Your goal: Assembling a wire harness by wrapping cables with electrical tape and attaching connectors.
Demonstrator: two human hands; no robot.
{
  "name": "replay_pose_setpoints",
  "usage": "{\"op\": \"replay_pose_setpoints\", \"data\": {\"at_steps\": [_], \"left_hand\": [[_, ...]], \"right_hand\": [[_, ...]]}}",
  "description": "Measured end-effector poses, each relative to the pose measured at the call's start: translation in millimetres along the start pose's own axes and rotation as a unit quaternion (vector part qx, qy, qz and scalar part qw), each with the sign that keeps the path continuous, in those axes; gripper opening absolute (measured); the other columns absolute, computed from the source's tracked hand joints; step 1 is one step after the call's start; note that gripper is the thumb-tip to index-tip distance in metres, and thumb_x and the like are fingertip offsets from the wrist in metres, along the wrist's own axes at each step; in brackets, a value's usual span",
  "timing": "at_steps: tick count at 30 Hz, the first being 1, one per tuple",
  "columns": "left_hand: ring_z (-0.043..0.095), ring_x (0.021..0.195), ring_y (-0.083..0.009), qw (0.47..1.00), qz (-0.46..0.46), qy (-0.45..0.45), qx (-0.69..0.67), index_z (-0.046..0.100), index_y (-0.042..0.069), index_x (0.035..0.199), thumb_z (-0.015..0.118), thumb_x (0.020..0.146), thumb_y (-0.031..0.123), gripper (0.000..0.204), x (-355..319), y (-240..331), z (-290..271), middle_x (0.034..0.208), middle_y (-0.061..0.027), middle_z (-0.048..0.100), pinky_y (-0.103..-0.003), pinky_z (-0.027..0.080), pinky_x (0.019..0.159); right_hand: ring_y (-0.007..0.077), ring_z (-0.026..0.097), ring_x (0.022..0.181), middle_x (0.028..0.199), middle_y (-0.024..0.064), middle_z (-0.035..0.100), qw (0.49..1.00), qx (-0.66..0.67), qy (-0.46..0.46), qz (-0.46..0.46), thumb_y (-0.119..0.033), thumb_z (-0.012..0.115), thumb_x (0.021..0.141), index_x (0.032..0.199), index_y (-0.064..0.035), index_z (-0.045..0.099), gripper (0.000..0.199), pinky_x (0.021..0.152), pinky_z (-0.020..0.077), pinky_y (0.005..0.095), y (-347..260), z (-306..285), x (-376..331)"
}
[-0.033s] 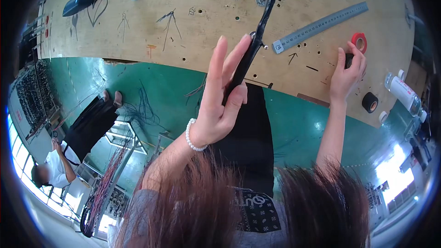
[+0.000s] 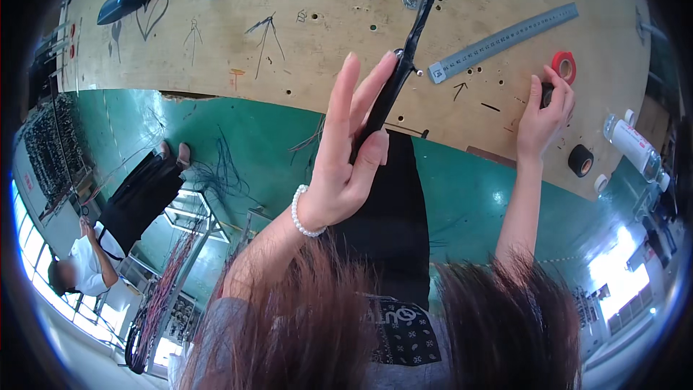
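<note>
A black, tape-wrapped wire bundle (image 2: 388, 98) runs from the far edge of the view down toward me. My left hand (image 2: 338, 155) grips its near end between thumb and palm, two fingers stretched along it and the others partly hidden behind. The bundle passes over a small metal peg (image 2: 417, 72). Over at the right edge of the board, my right hand (image 2: 546, 117) has its fingers closed around a black tape roll (image 2: 547, 92), mostly covered by them. A red tape roll (image 2: 564, 68) lies against its fingertips.
A steel ruler (image 2: 505, 42) lies slantwise on the wooden board (image 2: 216, 43). Another black tape roll (image 2: 580, 161) and a plastic bottle (image 2: 635, 148) are at the right. A dark blue, rounded device (image 2: 124, 2) is far left. Another person (image 2: 94, 263) stands left, beyond a metal frame.
</note>
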State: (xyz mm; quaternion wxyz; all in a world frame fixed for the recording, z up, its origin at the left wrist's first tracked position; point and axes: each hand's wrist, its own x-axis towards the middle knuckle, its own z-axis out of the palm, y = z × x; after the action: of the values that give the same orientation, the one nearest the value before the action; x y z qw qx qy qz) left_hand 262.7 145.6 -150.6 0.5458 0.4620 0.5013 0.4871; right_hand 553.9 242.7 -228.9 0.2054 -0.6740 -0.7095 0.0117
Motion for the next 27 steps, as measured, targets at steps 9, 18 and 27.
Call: {"op": "replay_pose_setpoints", "data": {"at_steps": [9, 18, 27], "left_hand": [[0.035, 0.056, 0.0006, 0.998, 0.006, 0.06, 0.019, 0.011, 0.01, 0.154, 0.039, 0.09, -0.01, 0.072, -6, 1, 14, 0.153, -0.0194, 0.032, -0.014, 0.03, 0.05], [0.032, 0.055, 0.0009, 0.997, 0.009, 0.077, 0.017, 0.01, 0.01, 0.154, 0.038, 0.091, -0.006, 0.07, -10, -4, 14, 0.155, -0.0193, 0.028, -0.013, 0.029, 0.049], [0.033, 0.056, 0.0014, 0.997, -0.004, 0.08, 0.005, 0.008, 0.01, 0.154, 0.038, 0.091, -0.005, 0.071, -8, 4, 14, 0.154, -0.0185, 0.03, -0.013, 0.03, 0.051]], "right_hand": [[0.0275, 0.05, 0.118, 0.12, 0.01, 0.057, 0.996, 0.049, 0.039, 0.057, -0.03, 0.067, 0.091, 0.113, -0.0087, 0.064, 0.03, 0.102, 0.0369, 0.0398, 10, -34, 5], [0.0228, 0.055, 0.109, 0.115, 0.0132, 0.059, 0.986, 0.057, -0.138, 0.078, -0.028, 0.072, 0.086, 0.107, -0.0036, 0.064, 0.033, 0.096, 0.0419, 0.0353, 37, -29, 51], [0.018, 0.06, 0.099, 0.109, 0.012, 0.061, 0.847, 0.437, -0.229, 0.197, -0.016, 0.067, 0.084, 0.099, 0.0006, 0.057, 0.025, 0.09, 0.0479, 0.0335, -67, -87, 32]]}}
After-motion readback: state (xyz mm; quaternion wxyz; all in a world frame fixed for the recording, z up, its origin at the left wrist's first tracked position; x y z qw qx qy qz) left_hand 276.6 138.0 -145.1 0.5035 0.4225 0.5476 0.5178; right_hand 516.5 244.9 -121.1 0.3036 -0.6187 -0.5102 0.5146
